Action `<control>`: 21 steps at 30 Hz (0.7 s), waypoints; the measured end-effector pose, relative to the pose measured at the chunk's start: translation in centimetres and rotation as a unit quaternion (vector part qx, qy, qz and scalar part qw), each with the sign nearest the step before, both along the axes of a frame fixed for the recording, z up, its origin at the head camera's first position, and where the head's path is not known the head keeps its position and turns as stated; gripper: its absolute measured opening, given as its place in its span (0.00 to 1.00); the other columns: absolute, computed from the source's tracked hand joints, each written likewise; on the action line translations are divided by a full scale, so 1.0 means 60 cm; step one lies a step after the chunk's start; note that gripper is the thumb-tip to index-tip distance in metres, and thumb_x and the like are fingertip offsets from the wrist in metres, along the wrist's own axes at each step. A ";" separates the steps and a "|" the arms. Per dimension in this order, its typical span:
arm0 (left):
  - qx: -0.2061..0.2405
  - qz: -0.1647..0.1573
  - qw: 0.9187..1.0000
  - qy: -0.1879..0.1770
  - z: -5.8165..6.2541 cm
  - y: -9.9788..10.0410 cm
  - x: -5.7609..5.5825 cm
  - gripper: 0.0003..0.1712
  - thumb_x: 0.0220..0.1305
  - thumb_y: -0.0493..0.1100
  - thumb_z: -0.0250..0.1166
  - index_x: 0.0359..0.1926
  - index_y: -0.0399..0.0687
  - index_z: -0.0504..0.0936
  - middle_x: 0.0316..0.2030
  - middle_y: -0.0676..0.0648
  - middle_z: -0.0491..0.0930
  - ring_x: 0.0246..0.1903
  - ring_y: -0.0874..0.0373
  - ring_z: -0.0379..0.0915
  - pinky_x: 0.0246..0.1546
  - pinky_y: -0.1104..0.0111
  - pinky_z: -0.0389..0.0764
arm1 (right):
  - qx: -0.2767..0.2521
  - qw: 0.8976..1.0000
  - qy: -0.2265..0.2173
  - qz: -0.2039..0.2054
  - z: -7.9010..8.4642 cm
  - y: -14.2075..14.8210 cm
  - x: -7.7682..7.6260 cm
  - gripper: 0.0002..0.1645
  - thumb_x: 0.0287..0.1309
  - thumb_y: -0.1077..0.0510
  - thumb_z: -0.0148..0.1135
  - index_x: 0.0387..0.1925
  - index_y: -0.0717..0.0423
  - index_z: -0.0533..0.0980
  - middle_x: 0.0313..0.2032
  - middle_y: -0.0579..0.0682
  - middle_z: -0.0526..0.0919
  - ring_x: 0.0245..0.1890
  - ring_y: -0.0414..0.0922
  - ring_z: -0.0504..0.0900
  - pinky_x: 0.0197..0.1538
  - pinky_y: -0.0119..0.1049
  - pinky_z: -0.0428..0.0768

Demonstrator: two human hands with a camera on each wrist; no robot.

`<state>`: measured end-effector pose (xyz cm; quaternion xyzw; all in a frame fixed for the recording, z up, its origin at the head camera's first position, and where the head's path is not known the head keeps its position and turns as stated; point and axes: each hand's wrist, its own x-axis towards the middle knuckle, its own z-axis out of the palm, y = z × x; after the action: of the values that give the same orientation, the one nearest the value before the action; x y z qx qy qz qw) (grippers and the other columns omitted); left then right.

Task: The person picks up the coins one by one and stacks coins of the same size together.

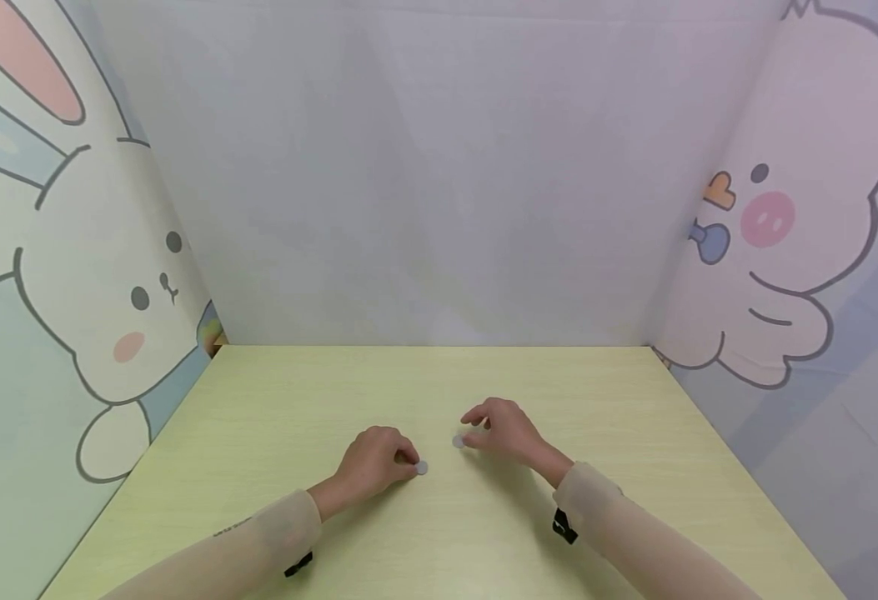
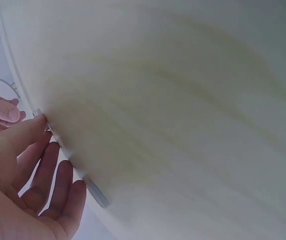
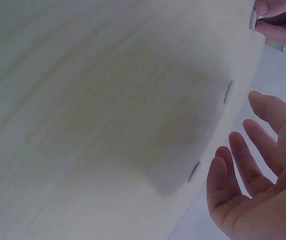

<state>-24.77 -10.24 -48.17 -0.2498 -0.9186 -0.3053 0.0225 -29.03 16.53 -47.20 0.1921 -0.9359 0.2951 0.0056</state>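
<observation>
Thumb and finger of my left hand (image 1: pixel 374 460) pinch the edge of a small grey disc (image 1: pixel 422 468), coin-like, on the pale yellow table (image 1: pixel 318 392). The right wrist view shows this pinch on the disc (image 3: pixel 253 20) from the side. Across from it, my right hand (image 1: pixel 506 431) hovers low with fingers loosely bent and parted. A second grey disc (image 3: pixel 228 92) lies flat near its thumb tip, with a gap between them. Beside its other fingers lies another disc (image 3: pixel 194 172). In the left wrist view a disc (image 2: pixel 98 195) lies by the left little finger.
A plain light cloth (image 1: pixel 439 167) hangs behind the table's far edge. On the left a curtain with a rabbit drawing (image 1: pixel 108 292) borders the table, and on the right one with a chick-like figure (image 1: pixel 806 208). Both sleeves (image 1: pixel 281 533) reach over the near table.
</observation>
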 end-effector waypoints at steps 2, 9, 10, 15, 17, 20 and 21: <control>0.001 -0.001 1.000 0.001 0.000 0.000 0.000 0.03 0.59 0.44 0.81 0.33 0.53 0.94 0.30 0.59 0.86 0.34 0.61 0.79 0.35 0.68 0.78 | -0.001 1.000 -0.003 0.002 -0.002 0.001 -0.001 0.15 0.57 0.56 0.81 0.46 0.52 0.90 0.41 0.48 0.89 0.36 0.43 0.81 0.41 0.39 0.81; 0.000 -0.004 1.000 0.003 0.001 0.002 0.000 0.03 0.60 0.43 0.81 0.33 0.52 0.94 0.31 0.57 0.86 0.35 0.58 0.79 0.36 0.67 0.77 | 0.002 1.000 -0.015 0.012 -0.011 0.000 -0.003 0.15 0.58 0.56 0.81 0.47 0.52 0.90 0.39 0.46 0.87 0.37 0.44 0.82 0.42 0.40 0.81; 0.000 -0.004 1.000 0.003 0.002 0.002 0.000 0.03 0.60 0.43 0.81 0.33 0.52 0.94 0.31 0.57 0.86 0.35 0.58 0.80 0.36 0.67 0.78 | 0.002 1.000 -0.017 0.013 -0.011 0.000 -0.004 0.14 0.58 0.56 0.80 0.47 0.52 0.90 0.39 0.46 0.87 0.37 0.44 0.81 0.42 0.41 0.81; 0.002 -0.003 1.000 -0.003 0.003 0.002 0.002 0.04 0.60 0.44 0.81 0.34 0.50 0.94 0.31 0.57 0.87 0.34 0.59 0.79 0.35 0.67 0.78 | 0.010 1.000 -0.020 0.016 -0.018 -0.003 -0.008 0.13 0.59 0.56 0.80 0.45 0.51 0.90 0.38 0.44 0.86 0.37 0.43 0.80 0.43 0.41 0.80; 0.004 -0.003 1.000 -0.005 0.003 0.002 0.002 0.04 0.60 0.44 0.81 0.34 0.50 0.94 0.31 0.57 0.87 0.33 0.61 0.79 0.35 0.68 0.78 | 0.013 1.000 -0.018 0.016 -0.020 -0.004 -0.011 0.12 0.58 0.55 0.80 0.44 0.51 0.91 0.38 0.44 0.86 0.37 0.42 0.79 0.42 0.41 0.80; 0.005 -0.002 1.000 -0.005 0.002 0.002 0.001 0.04 0.60 0.44 0.81 0.34 0.51 0.94 0.31 0.58 0.86 0.33 0.63 0.78 0.35 0.69 0.78 | 0.013 1.000 -0.017 0.017 -0.022 -0.004 -0.014 0.10 0.58 0.55 0.81 0.42 0.51 0.91 0.36 0.42 0.86 0.36 0.42 0.79 0.42 0.39 0.79; 0.006 -0.001 1.000 -0.005 0.002 0.002 0.001 0.04 0.60 0.44 0.81 0.33 0.51 0.94 0.31 0.58 0.86 0.33 0.63 0.78 0.35 0.69 0.78 | 0.011 1.000 -0.018 0.017 -0.022 -0.005 -0.014 0.09 0.58 0.55 0.81 0.41 0.51 0.91 0.36 0.42 0.86 0.36 0.42 0.79 0.41 0.39 0.79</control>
<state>-24.69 -10.15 -48.05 -0.2491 -0.9168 -0.3116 0.0194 -29.86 16.25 -48.49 0.2032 -0.9357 0.2878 -0.0184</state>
